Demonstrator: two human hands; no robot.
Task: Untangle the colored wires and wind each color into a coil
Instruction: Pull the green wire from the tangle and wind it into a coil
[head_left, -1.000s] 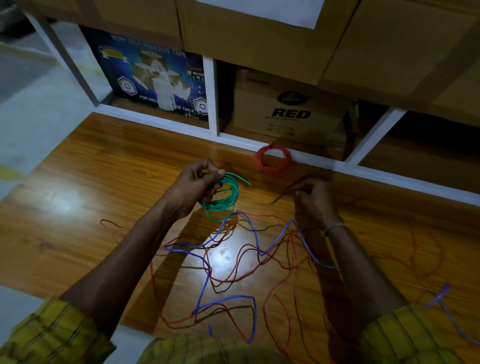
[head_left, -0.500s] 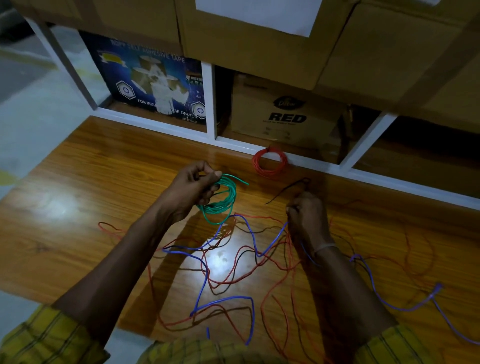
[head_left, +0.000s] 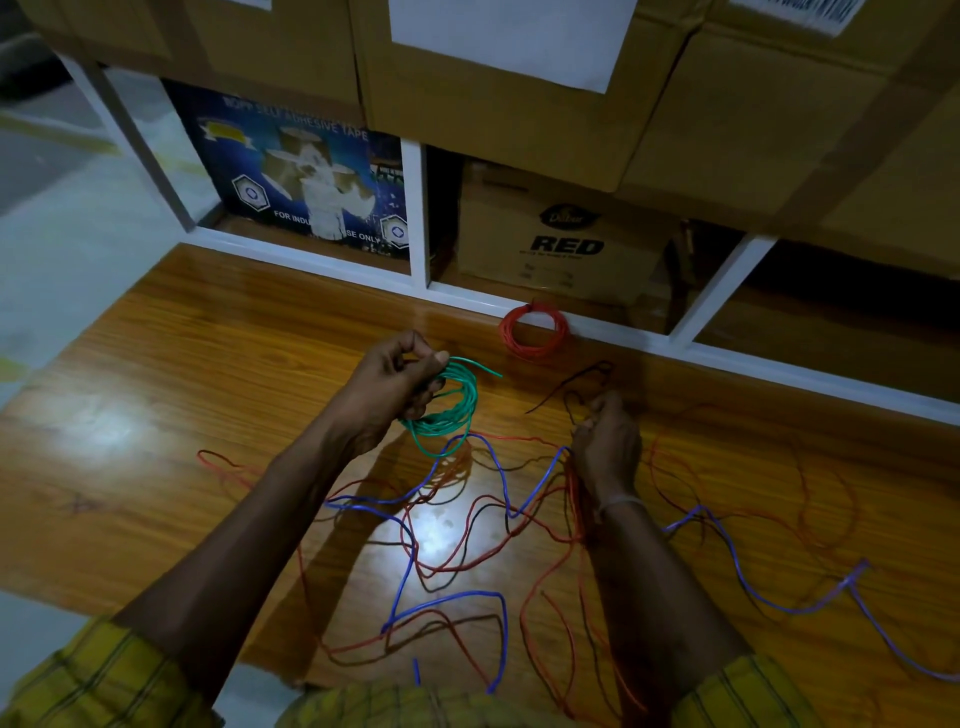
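Right hand (head_left: 605, 441) has been drawn back near from the far frame; a dark wire (head_left: 571, 387) is pinched in it. Green coil (head_left: 449, 402) is gripped by left hand (head_left: 392, 382), above the bench (head_left: 156, 395). Red coil (head_left: 534, 331) lies done, far. Step judged: green finished, dark wire started. Next: green set down, dark wire pulled free of the tangle (head_left: 457, 530).

Green coil (head_left: 451, 402), red coil (head_left: 534, 331), loose tangle (head_left: 467, 525)

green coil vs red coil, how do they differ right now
The green coil is gripped in the left hand, off the floor; the red coil lies untouched against the white shelf frame. A loose tail sticks out of the green coil; the red coil looks finished. Both are round, multi-loop windings.
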